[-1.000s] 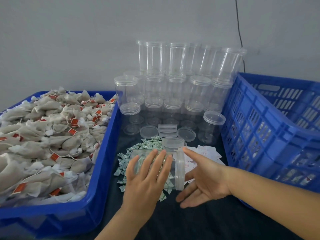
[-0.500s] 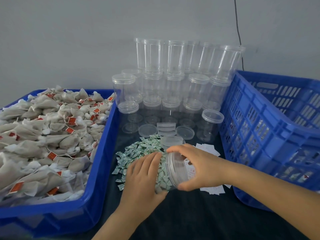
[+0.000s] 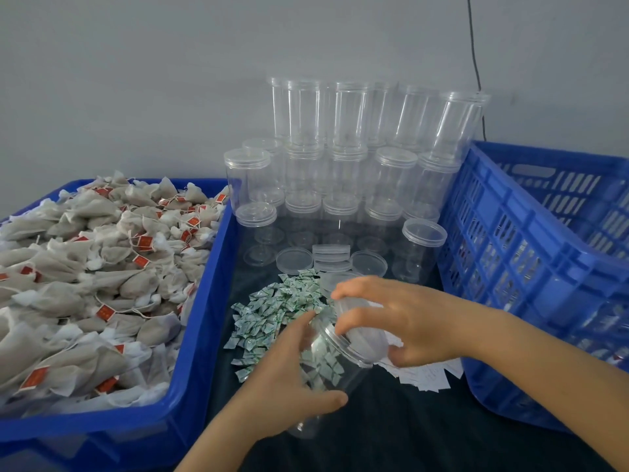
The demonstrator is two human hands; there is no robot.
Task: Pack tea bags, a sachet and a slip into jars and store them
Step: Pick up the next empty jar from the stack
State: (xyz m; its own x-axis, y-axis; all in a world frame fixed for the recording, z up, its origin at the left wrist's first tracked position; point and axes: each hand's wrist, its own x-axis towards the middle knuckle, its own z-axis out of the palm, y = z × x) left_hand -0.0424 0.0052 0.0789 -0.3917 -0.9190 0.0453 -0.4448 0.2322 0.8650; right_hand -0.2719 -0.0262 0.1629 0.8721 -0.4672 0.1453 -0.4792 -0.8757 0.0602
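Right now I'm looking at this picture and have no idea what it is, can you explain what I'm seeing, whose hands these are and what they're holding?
There is no machine here. The one picture comes from a camera worn on a person's head, looking forward and down at their own two hands. The left hand grips a clear plastic jar, tilted, with its mouth toward the right hand, whose fingers curl round the jar's lid. On the dark table lie a heap of small green-and-white sachets, white paper slips, loose lids and stacked empty jars. To the left, a blue tray is full of tea bags with red tags. To the right stands a blue crate.
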